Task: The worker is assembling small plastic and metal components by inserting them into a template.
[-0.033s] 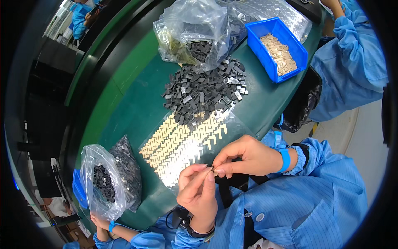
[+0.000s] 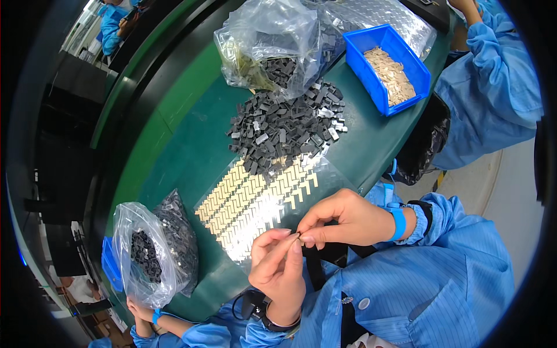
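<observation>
My left hand point(image 2: 277, 267) and my right hand point(image 2: 348, 220) meet fingertip to fingertip above the table's near edge. Pinched between them is a tiny dark piece point(image 2: 299, 236), mostly covered by the fingers, so its exact kind does not show. Just beyond my hands lies a clear sheet carrying rows of tan adhesive pieces point(image 2: 238, 200), some spots of it bare and shiny. A heap of small black rectangular parts point(image 2: 284, 124) touches the sheet's far edge.
A clear plastic bag point(image 2: 267, 40) of black parts slumps behind the heap. At the right, a blue bin point(image 2: 380, 95) holds tan flakes. Another open bag of black parts point(image 2: 156, 252) stands left, beside a co-worker's hand point(image 2: 139, 310). A second co-worker's sleeve point(image 2: 493, 75) is at far right.
My left hand has shifted very slightly at the fingertips. Everything else looks the same.
</observation>
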### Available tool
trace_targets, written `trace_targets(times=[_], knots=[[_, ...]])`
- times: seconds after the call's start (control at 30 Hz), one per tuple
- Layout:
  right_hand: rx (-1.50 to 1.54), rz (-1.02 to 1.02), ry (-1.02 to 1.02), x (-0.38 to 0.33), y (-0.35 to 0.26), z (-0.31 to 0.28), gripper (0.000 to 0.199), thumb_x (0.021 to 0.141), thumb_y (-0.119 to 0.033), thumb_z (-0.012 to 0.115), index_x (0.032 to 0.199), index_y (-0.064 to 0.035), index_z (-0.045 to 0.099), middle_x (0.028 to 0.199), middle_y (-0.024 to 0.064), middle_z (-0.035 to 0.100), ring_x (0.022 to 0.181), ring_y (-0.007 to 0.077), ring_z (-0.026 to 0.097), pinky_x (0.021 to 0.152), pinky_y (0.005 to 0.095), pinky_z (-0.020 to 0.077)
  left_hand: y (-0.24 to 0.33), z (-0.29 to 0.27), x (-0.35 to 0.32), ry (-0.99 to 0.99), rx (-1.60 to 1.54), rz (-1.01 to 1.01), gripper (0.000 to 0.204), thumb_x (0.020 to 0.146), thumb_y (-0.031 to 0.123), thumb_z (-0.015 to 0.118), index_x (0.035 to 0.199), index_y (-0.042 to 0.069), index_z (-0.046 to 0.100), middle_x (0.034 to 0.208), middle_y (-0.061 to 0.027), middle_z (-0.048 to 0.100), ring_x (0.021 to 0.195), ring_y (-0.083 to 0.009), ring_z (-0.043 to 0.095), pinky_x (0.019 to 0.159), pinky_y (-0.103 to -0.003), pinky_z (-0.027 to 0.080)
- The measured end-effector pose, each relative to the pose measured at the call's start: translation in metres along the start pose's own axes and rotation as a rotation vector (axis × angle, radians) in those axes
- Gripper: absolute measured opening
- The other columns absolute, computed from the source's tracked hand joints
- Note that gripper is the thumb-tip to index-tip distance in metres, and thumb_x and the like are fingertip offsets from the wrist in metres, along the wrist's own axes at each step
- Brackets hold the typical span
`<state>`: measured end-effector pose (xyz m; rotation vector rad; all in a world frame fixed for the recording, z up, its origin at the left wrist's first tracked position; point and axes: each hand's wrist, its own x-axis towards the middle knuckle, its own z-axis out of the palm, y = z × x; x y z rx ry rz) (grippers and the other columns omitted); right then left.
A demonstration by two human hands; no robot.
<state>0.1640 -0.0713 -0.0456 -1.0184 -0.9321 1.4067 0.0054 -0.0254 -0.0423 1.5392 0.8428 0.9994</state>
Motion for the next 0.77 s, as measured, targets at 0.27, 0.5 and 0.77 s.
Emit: trace_targets(times=[0.27,0.5,0.77], knots=[[0.073,-0.011,0.029,-0.002,0.007,0.003,0.016,0.085,-0.009,0.061,0.095,0.0026,0.063,0.075,0.0062,0.064,0.065,0.0077,0.06,0.056,0.021,0.0467,-0.006,0.001,0.0,-0.027,-0.237,-0.139,0.013,0.078,-0.001,0.062,0.09,-0.005,0.066,0.099,-0.0109,0.054,0.089,-0.017,0.051,0.078,-0.027,0.042],[-0.437,-0.304,0.322,-0.006,-0.018,-0.024,0.008,0.077,-0.003,0.062,0.083,0.0027,0.063,0.076,0.0102,0.064,0.067,0.0152,0.061,0.062,0.0272,0.0482,0.0,0.001,0.009,0.052,-0.574,-0.367,0.012,0.081,0.006,0.057,0.089,-0.001,0.061,0.1,-0.0084,0.053,0.091,-0.0167,0.051,0.081,-0.033,0.043],[-1.652,-0.348,0.858,-0.024,-0.083,-0.122,0.01,0.077,-0.011,0.062,0.079,-0.0019,0.063,0.072,0.0137,0.062,0.067,0.0231,0.062,0.064,0.0367,0.0475,-0.001,-0.012,0.014,0.052,-0.046,0.054,0.012,0.077,0.006,0.062,0.086,-0.003,0.064,0.104,-0.0127,0.05,0.093,-0.0195,0.049,0.087,-0.033,0.039]])
